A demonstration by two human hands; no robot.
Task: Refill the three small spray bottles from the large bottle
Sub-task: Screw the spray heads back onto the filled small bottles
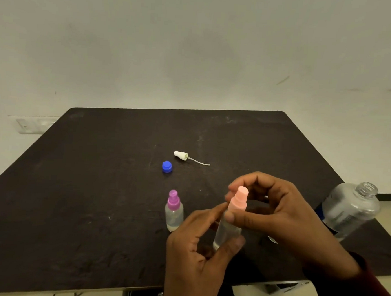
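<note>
My left hand [197,246] grips the clear body of a small spray bottle [227,233] near the table's front. Its pink spray top [239,201] sits on the neck, and my right hand [275,212] curls round that top with thumb and fingers. A second small bottle with a purple top [174,211] stands upright just left of my hands. The large clear bottle [351,210] stands uncapped at the right edge. A loose white spray head with its tube [182,155] and a blue cap [167,166] lie further back. Part of a third bottle [272,239] peeks from under my right hand.
The dark table [96,187] carries these items, with a pale wall behind it. A white socket plate [28,125] is on the wall at the left. The table's front edge runs just below my wrists.
</note>
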